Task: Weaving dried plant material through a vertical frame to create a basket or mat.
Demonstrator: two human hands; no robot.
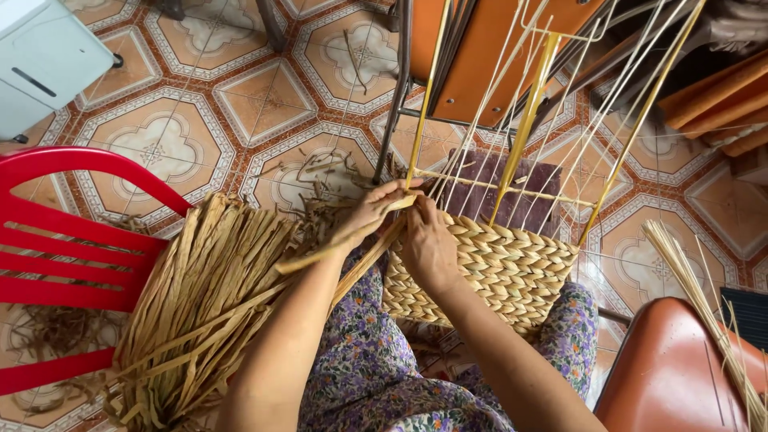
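Observation:
A half-woven straw basket rests on my lap, its braided wall low and thin pale upright stakes rising from a yellow wire frame. My left hand pinches a flat dried straw strand at the basket's left corner. Beside it, my right hand presses its fingers onto the woven rim, gripping the same strand where it enters the weave.
A thick bundle of dried straw lies over a red plastic chair at my left. A brown stool with thin reeds stands right. Orange chairs stand ahead, a white box top left, scraps on the tiled floor.

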